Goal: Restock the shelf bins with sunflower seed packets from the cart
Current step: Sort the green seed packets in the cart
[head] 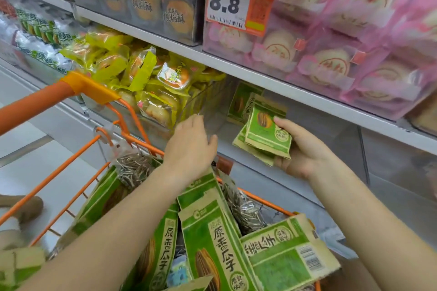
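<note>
My right hand (305, 149) grips a small stack of green sunflower seed packets (264, 137), held in front of a clear shelf bin (212, 101). Inside that bin, green seed packets (243, 101) stand against the back. My left hand (191, 144) hovers open with relaxed fingers just left of the held stack, above the cart, and holds nothing. The orange wire cart (78, 163) below is full of large green seed packets (212, 243), some showing clear windows of seeds.
Left of the seed bin sits a bin of yellow snack packs (142, 78). The upper shelf carries pink pastry boxes (343, 54), dark cookie boxes (146, 0) and an 8.8 price tag (227, 2). The cart's orange handle (47, 99) crosses at left.
</note>
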Demonstrator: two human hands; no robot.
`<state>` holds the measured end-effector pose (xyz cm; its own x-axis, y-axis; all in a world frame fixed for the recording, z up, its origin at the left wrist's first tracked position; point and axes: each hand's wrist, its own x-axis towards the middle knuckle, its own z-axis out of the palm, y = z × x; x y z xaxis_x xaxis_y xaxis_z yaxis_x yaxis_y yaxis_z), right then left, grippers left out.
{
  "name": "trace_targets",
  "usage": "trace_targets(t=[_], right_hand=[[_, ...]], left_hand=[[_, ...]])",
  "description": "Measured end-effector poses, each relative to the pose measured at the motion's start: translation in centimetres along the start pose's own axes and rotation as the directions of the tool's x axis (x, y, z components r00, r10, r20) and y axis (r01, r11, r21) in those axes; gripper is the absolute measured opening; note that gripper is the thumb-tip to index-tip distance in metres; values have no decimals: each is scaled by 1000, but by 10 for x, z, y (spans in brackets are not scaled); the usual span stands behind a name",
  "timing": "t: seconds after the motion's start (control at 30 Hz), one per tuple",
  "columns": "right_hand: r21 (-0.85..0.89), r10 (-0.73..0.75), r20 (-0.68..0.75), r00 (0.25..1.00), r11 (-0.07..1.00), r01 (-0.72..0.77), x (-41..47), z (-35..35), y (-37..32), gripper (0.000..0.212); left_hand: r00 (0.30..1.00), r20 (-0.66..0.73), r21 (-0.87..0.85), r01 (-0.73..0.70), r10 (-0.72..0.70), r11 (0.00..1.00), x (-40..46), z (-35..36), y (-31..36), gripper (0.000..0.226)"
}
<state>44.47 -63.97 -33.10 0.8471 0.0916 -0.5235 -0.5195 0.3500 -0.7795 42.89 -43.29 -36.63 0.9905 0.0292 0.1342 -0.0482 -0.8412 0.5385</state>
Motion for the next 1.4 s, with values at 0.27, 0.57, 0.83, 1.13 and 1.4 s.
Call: trace_targets(t=[0.27, 0.57, 0.83, 1.13, 1.4], right_hand=[[-211, -137, -193, 972, 973, 95, 78, 9, -1, 12], [-351, -560, -256, 788, 813, 463, 153, 32, -2, 43], [-935, -721, -84, 688, 295, 196, 165, 29, 27, 65], [-864, -656, -202, 727, 469, 183, 171, 30, 27, 65], [-863, -562, -143, 815, 473, 175, 174, 28, 31, 60]], left_hand=[[999, -22, -84, 22, -24, 996, -3, 16, -5, 76], [1000, -7, -7, -11, 11, 1000, -6, 17, -4, 80], [999, -10, 49, -40, 41, 998, -5, 15, -6, 81], [999, 12, 118, -44, 43, 992, -5, 15, -5, 82], [999, 10, 125, -44, 43, 991, -6, 17, -4, 83]])
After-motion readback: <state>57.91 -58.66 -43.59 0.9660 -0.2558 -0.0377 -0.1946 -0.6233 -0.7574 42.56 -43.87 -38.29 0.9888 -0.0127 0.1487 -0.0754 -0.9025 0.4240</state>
